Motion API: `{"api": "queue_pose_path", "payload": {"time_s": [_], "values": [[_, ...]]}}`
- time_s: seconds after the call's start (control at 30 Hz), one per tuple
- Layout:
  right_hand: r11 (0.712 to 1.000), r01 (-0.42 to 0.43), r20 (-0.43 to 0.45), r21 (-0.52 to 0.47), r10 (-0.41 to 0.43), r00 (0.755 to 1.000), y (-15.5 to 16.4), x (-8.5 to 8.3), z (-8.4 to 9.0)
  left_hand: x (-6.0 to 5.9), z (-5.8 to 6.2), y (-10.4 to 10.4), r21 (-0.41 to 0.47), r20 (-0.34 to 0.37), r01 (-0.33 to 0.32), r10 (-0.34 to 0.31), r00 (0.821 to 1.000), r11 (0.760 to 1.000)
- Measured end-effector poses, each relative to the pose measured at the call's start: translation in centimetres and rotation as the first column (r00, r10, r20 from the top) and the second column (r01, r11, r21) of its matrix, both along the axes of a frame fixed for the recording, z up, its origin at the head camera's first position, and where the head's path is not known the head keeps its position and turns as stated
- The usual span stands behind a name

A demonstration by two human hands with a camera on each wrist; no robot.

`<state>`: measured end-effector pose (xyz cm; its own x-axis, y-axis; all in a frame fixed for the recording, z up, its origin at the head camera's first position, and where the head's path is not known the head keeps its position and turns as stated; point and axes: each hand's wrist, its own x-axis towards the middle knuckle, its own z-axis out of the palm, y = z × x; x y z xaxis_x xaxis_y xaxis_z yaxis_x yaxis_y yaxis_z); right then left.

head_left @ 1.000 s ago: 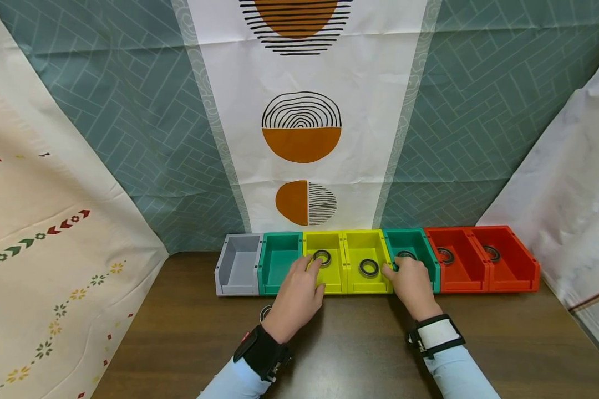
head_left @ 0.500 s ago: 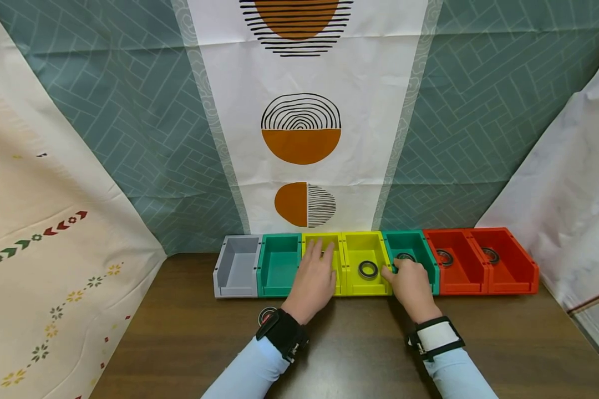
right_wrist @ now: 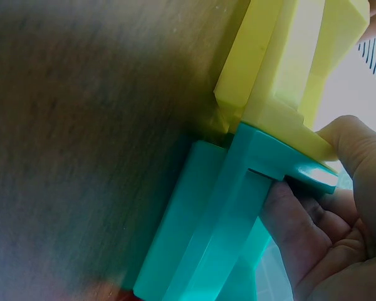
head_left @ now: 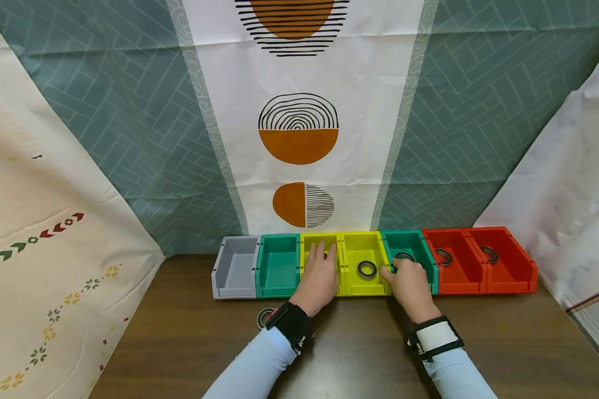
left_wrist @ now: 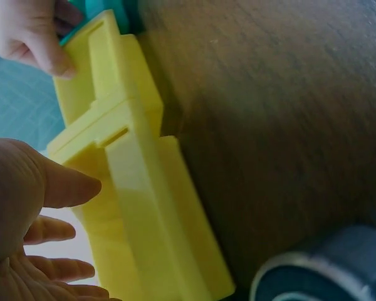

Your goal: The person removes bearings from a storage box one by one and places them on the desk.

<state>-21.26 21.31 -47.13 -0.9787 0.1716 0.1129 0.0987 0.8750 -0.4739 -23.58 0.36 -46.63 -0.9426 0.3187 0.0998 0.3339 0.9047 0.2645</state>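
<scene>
A: delta vs a second ago? use the left yellow bin [head_left: 319, 246] as the landmark

B: left hand [head_left: 319, 277] has gone further into that bin. Its fingers lie straight and flat over the cavity, clamped on nothing I can see. They cover the bearing ring that was visible there earlier, so I can't tell whether it's being touched

A: right side?

B: right hand [head_left: 408, 284] hasn't moved. It sits two bins right of the landmark, thumb and curled fingers pinching the front lip of the right green bin [head_left: 414, 244]; the right wrist view confirms the grip. My read: the right is only steadying the row while the left works in the landmark bin

A: counts

B: seven bins in one row:
- 1 grey [head_left: 235, 266], two left of the landmark
- 2 green, the left green bin [head_left: 278, 265] adjoining the landmark
- 2 yellow, the right yellow bin [head_left: 365, 249] adjoining on the other side
- 2 red [head_left: 479, 271] at the far right end

rings in view: 5. One each in the right yellow, right green and both red bins, plus a loose ring [head_left: 264, 317] on the table [head_left: 359, 354] in front of the landmark, by the left wrist

A: grey and left green?

B: nothing in them that I can see
</scene>
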Motion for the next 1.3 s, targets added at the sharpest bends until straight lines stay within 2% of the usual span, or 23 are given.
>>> {"api": "queue_pose_path", "payload": {"time_s": [0.23, 0.63, 1.03, 1.3], "values": [[1.0, 0.005, -0.005, -0.005, -0.005, 1.0, 0.0, 0.0, 0.0, -0.9, -0.8, 0.3, -0.009, 0.056, -0.026, 0.027, 0.998, 1.0], [1.0, 0.002, 0.015, -0.015, -0.002, 1.0, 0.0, -0.2, 0.1, -2.6, -1.3, 0.8, -0.019, 0.083, -0.035, 0.036, 0.996, 0.999], [1.0, 0.008, 0.027, -0.018, -0.008, 1.0, 0.0, -0.2, 0.2, -3.0, -1.8, 0.9, -0.061, 0.097, -0.041, 0.047, 0.994, 0.997], [1.0, 0.005, 0.046, -0.015, -0.005, 0.999, 0.1, -0.2, 0.0, -2.7, -1.5, 1.0, -0.097, 0.106, -0.002, 0.012, 0.994, 0.995]]}}
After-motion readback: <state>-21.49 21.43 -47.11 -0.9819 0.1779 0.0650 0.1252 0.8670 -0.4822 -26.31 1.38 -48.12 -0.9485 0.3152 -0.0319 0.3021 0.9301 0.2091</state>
